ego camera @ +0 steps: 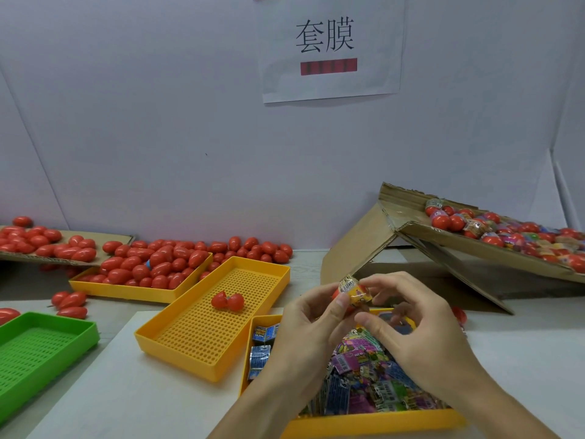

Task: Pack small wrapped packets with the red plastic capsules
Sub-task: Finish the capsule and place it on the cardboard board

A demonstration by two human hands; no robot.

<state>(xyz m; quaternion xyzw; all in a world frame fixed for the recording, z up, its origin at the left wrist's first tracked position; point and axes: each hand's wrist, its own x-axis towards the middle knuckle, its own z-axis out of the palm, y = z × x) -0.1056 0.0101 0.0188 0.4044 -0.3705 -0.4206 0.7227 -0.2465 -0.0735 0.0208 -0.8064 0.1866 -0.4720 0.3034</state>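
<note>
Both hands meet over the front yellow tray (373, 423), which is full of small colourful wrapped packets (364, 372). My left hand (304, 331) and my right hand (414, 327) together hold a red capsule with a yellow printed wrap (354, 291) around it. A perforated yellow tray (196, 340) in the middle holds two red capsules (227, 301). A further yellow tray (126, 289) at the back left is heaped with red capsules (158, 264).
A green perforated tray (41, 353) sits at the front left. Loose red capsules (71, 304) lie on the table and on a cardboard sheet (104, 245) at the left. A tilted cardboard box (474, 245) at the right holds wrapped capsules (506, 232).
</note>
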